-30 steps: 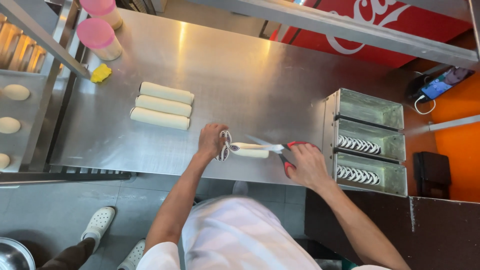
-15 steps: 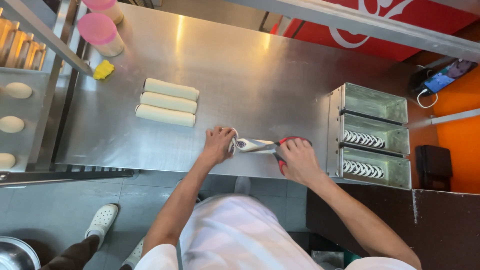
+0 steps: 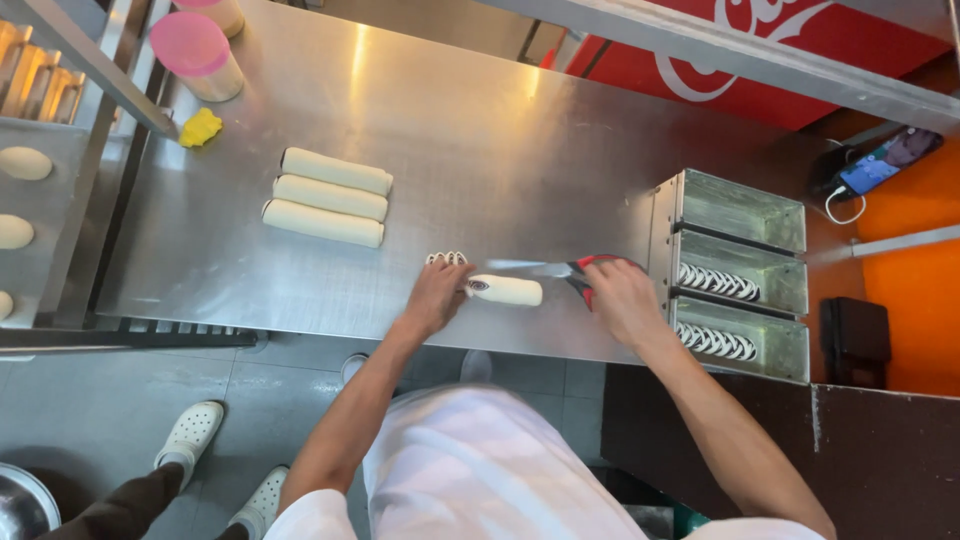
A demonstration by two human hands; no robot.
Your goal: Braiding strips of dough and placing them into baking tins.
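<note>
Three whole dough rolls (image 3: 328, 196) are lying side by side toward the far left of the steel table (image 3: 480, 130), well apart from the hands, their long axes running left to right. A yellow cloth (image 3: 200, 127) is sitting beyond them near two pink-lidded tubs (image 3: 197, 55). On the right edge, three loaf tins (image 3: 742, 272) are standing in a row; the nearer two are holding swirled slices, and the tins are crowding just beside the right hand. Nothing is lying between the hands and the roll they are working on.

The table is brushed steel, catching glare from above. A grey tiled floor is showing below it, where another person's white shoes (image 3: 190, 432) are standing at the lower left. A tray with round dough pieces (image 3: 22, 165) is sitting at the far left, a red panel is running behind the table, and a phone (image 3: 886, 160) is leaning on an orange ledge at the right.

The short dough roll (image 3: 505, 290) is lying near the table's front edge, long axis left to right, its swirled cut end facing left. The left hand (image 3: 436, 293) is resting curled over that end, touching it, with cut slices (image 3: 447, 258) just beyond its fingers. The right hand (image 3: 620, 298) is gripping the red-handled scissors (image 3: 560, 269), whose blades are pointing left above the roll.
</note>
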